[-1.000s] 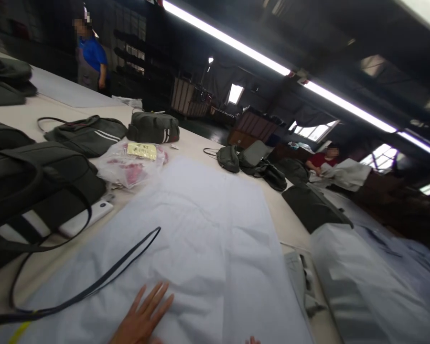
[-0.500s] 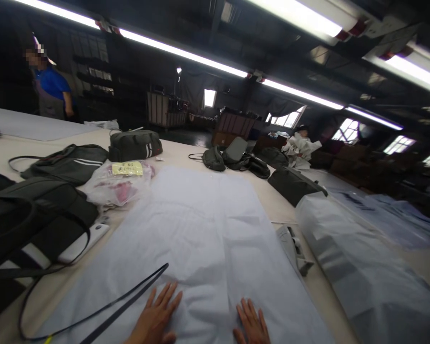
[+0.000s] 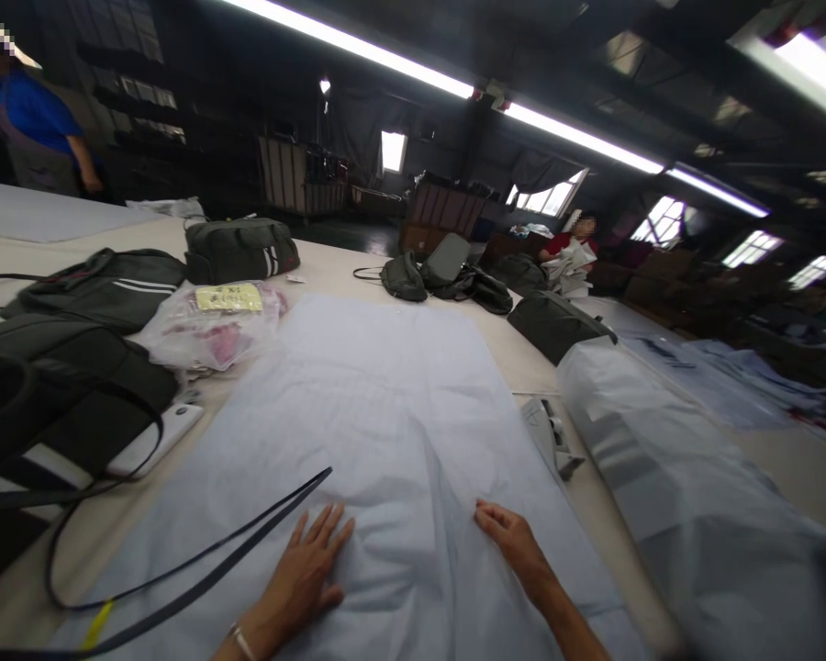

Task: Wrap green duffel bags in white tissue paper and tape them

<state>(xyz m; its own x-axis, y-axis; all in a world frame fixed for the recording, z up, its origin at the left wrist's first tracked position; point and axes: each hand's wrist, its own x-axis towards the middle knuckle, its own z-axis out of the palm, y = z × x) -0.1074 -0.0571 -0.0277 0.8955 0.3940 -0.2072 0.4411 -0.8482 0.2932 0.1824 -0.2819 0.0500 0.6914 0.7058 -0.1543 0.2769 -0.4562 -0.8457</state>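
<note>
A large, thin, pale bluish-white sheet [image 3: 358, 395] lies spread down the middle of the table. My left hand [image 3: 306, 560] rests flat on it, fingers spread, beside a dark thin strap [image 3: 248, 528] that loops across the sheet's left part. To the right, my right hand [image 3: 513, 542] is closed in a pinch on the sheet, thumb and fingertips pressed together. Between the two hands the sheet stands up in a long fold. What exactly the right fingertips grip is too small to see fully.
Dark green bags [image 3: 240, 250] crowd the left side, near a clear plastic bag [image 3: 206, 335] with a yellow label and a white device [image 3: 155, 441]. A tape dispenser-like tool [image 3: 551, 431] lies right of the sheet, beside a long wrapped bundle [image 3: 667, 477]. Two people stand farther off.
My right hand has gone from lying flat to pinching the sheet, slightly farther forward. A raised fold has formed between the hands. My left hand stays flat. The view has shifted.
</note>
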